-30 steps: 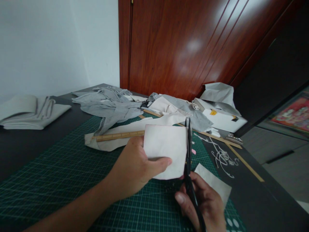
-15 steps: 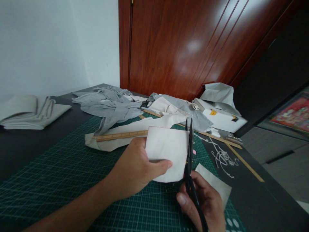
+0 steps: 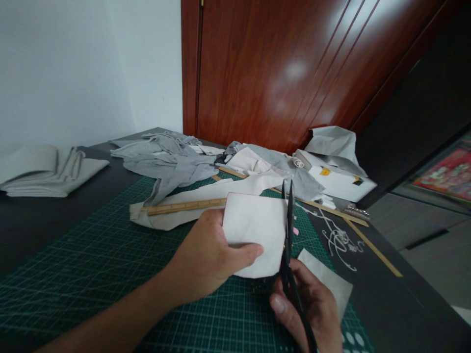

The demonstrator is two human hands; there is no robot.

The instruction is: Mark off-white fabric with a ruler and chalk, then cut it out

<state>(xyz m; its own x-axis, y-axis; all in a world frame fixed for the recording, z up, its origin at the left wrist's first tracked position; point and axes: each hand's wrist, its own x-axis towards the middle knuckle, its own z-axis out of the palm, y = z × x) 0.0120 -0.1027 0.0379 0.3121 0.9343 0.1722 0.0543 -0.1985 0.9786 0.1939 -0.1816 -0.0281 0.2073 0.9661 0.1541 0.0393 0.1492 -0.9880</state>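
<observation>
At far left a folded stack of pale cloth (image 3: 40,170) is lying on the dark table (image 3: 44,220); grey fabric scraps (image 3: 165,164) are spreading across the back of the green cutting mat (image 3: 91,264), with a wooden ruler (image 3: 184,206) resting on a cream strip. The left hand (image 3: 206,260) is pinching a small white fabric piece (image 3: 253,233) above the mat — thumb on its face, fingers curled behind; it looks light, thin and floppy, likely best gripped close to the cut line so it stays taut. The right hand (image 3: 309,309) is closed around the handles of black scissors (image 3: 289,235), blades slightly parted at the piece's right edge. A cut white scrap (image 3: 327,280) is lying just beside that hand. Farther right, a white box (image 3: 338,181) — draped with grey cloth, contents hidden.
</observation>
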